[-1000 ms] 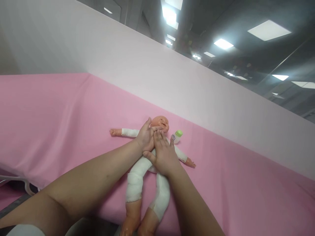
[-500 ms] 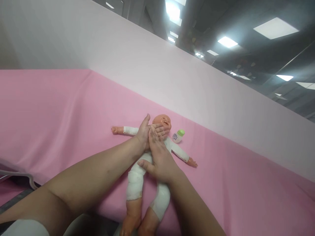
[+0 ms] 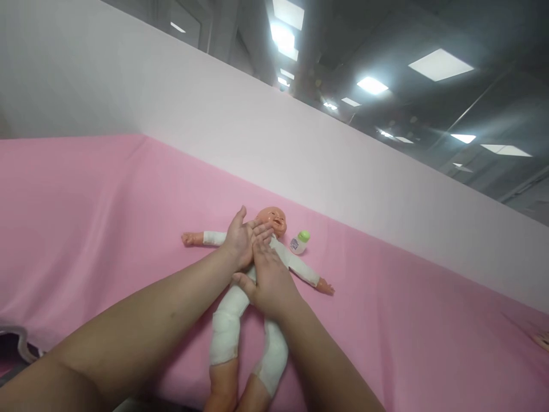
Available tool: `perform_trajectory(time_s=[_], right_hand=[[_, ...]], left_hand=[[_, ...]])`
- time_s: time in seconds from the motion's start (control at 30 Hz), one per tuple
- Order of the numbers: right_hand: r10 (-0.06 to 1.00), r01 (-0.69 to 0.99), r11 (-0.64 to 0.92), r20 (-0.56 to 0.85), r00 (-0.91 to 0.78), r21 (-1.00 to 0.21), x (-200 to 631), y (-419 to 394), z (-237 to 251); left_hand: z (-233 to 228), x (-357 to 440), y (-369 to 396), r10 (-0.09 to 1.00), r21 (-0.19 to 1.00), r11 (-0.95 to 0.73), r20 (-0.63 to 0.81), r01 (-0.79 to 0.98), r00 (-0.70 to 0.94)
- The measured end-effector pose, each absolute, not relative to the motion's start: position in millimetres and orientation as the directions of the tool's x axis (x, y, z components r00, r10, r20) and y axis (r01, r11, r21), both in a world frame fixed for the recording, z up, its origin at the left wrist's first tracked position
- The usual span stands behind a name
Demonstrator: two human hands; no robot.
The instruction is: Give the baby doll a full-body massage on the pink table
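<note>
A baby doll [image 3: 231, 329] with white wrapped limbs lies on its back on a pink sheet [image 3: 351, 343], arms spread wide. Over its chest my left hand [image 3: 243, 239] is turned palm up, fingers stretched out and thumb raised. My right hand [image 3: 271, 280] lies flat with its fingertips on the left palm, its thumb sticking out to the left. Both hands cover most of the doll's trunk. Just right of the doll's head is a small bottle [image 3: 299, 243] with a green cap and a printed label.
A white wall panel [image 3: 240, 137] rises behind the sheet. Beyond it are a dark ceiling and bright light panels [image 3: 373, 86]. At the right edge lies a partly seen skin-coloured object [image 3: 541, 341]. A pale curved edge [image 3: 21, 343] shows at lower left.
The whole view has shifted, so doll, bottle and hands appear a little further left and lower. My right hand has slid slightly back along the left palm, uncovering more of its fingers.
</note>
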State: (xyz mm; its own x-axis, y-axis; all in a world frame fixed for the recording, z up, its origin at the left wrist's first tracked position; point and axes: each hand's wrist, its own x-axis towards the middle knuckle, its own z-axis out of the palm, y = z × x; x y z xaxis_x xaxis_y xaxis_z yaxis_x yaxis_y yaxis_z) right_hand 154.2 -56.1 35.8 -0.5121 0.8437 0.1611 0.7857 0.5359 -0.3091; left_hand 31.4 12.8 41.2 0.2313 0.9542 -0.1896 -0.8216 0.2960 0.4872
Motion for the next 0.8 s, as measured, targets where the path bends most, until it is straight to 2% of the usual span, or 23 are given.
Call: perform_trajectory(time_s=[0.13,0.23,0.3,0.37,0.47,0.53,0.6,0.7,0.8], right_hand=[[0.755,0.681,0.655,0.245,-0.609,-0.327,154.3,-60.2,34.0],[0.688,0.589,0.725,0.336,-0.643,-0.356,154.7,-59.8,29.8],[0.680,0.558,0.733,0.386,-0.624,-0.389,154.6,-57.2,25.6],[0.697,0.537,0.716,0.433,-0.571,-0.445,154.4,-53.2,20.4],[0.736,0.447,0.676,0.504,-0.452,-0.586,153.4,-46.8,11.2],[0.759,0.344,0.648,0.542,-0.360,-0.679,151.8,-44.6,4.9],[0.762,0.243,0.644,0.578,-0.293,-0.726,149.4,-45.7,-0.1],[0.714,0.163,0.692,0.634,-0.296,-0.704,145.8,-52.9,-2.0],[0.665,0.170,0.740,0.669,-0.333,-0.651,145.0,-61.7,1.7]], left_hand=[[39.7,22.2,18.9,0.970,0.466,0.238,-0.160,-0.852,0.183],[36.4,20.6,23.5,0.974,0.498,0.221,-0.154,-0.839,0.165],[29.5,21.4,28.4,0.981,0.567,0.189,-0.143,-0.802,0.130],[17.0,22.1,35.4,0.994,0.702,0.090,-0.113,-0.707,0.015],[-8.6,20.1,48.7,0.973,0.933,-0.120,0.044,-0.339,-0.226],[-23.7,17.1,56.7,0.964,0.981,-0.189,0.178,-0.039,-0.199],[-31.9,13.7,60.9,0.965,0.968,-0.199,0.221,0.155,-0.143],[-30.3,9.2,57.2,0.964,0.916,-0.218,0.256,0.337,-0.072],[-22.4,5.6,47.6,0.937,0.751,-0.322,0.338,0.576,0.085]])
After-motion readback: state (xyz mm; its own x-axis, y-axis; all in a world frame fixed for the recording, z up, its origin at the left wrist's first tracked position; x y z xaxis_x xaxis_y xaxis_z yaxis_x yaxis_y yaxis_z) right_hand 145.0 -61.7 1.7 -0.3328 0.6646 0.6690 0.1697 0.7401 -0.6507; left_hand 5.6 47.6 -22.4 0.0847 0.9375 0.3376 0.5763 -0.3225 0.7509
